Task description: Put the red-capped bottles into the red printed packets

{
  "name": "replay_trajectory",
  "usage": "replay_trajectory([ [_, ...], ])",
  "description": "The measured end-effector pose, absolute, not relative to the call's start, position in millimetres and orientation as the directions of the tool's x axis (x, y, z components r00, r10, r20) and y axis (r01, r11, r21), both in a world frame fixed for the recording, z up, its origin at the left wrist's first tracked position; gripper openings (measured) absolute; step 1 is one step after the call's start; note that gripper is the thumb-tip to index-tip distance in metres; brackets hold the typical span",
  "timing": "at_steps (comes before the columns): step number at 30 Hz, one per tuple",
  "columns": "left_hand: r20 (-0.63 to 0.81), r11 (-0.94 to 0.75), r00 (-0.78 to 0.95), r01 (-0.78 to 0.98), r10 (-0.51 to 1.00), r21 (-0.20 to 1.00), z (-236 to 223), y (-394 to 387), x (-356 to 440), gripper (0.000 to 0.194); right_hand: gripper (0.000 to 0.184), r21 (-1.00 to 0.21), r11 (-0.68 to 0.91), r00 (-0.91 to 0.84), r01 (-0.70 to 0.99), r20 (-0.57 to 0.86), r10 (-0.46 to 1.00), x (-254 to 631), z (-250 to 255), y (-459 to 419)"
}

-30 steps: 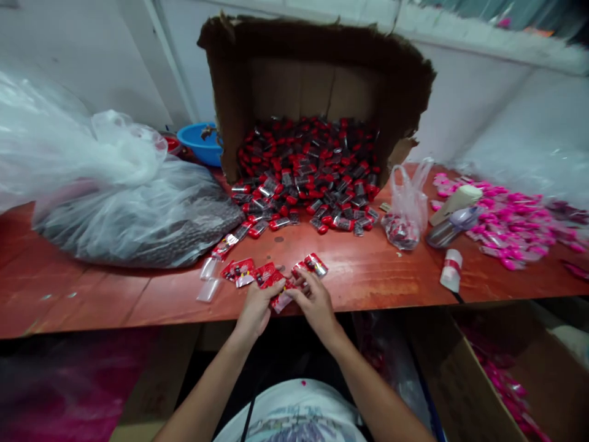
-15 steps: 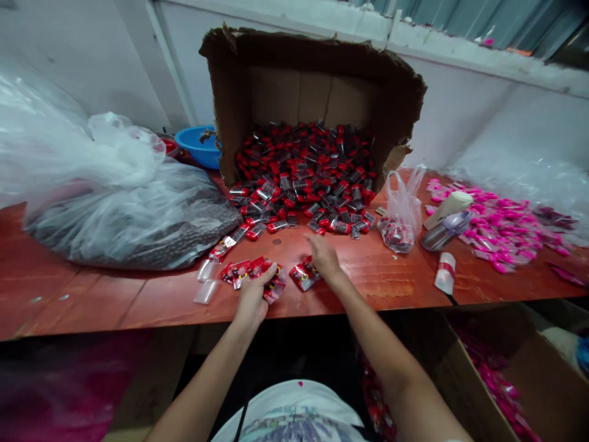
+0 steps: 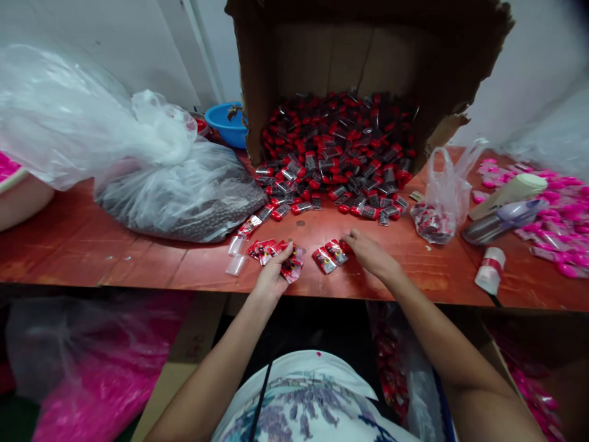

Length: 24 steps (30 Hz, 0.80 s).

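My left hand (image 3: 275, 276) grips a small bundle of red packets (image 3: 293, 265) at the front edge of the red wooden table (image 3: 115, 264). More red packets (image 3: 263, 250) lie fanned out just left of it. My right hand (image 3: 368, 252) rests on the table with its fingertips on a small red item (image 3: 346, 246), beside two red packets (image 3: 329, 256). A torn cardboard box (image 3: 285, 61) lies on its side behind, spilling a heap of small red-and-black items (image 3: 335, 153).
A big clear plastic bag of dark goods (image 3: 184, 196) lies at the left, with a blue bowl (image 3: 225, 123) behind it. At the right are a small plastic bag (image 3: 437, 209), a cream and grey tool (image 3: 501, 209), a tape roll (image 3: 488, 270) and pink packets (image 3: 561, 215).
My right hand left the bundle, reached out toward the heap and now rests on a small red item beside the two packets. The left hand keeps the bundle. The camera shifted left and closer.
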State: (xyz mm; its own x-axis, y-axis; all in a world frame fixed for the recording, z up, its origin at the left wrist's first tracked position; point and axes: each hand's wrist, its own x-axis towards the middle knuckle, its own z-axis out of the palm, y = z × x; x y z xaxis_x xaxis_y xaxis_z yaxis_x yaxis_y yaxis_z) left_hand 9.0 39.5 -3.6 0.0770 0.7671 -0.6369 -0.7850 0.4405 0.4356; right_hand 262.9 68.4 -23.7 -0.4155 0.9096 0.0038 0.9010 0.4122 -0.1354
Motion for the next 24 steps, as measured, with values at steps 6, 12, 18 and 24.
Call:
replay_trajectory([
  [6,-0.657,0.46,0.078,-0.775,0.75,0.433,-2.3,34.9,20.2,0.011,0.029,-0.186,0.286,-0.267,0.94,0.117,0.956,290.3,-36.8,41.7],
  [12,-0.655,0.456,0.086,-0.785,0.75,0.419,-2.5,30.1,30.0,0.01,0.042,-0.928,0.013,0.249,0.371,0.113,0.962,242.7,-39.7,5.9],
  [18,-0.579,0.385,-0.006,-0.741,0.815,0.55,-8.4,26.4,33.3,0.008,0.051,-0.981,-0.081,0.008,-0.173,-0.084,0.996,174.7,-20.4,-24.8],
  [24,-0.509,0.307,-0.092,-0.701,0.856,0.644,-8.3,22.4,31.7,0.02,0.045,-0.988,0.106,0.042,0.11,0.111,0.993,169.7,-17.2,-32.6],
])
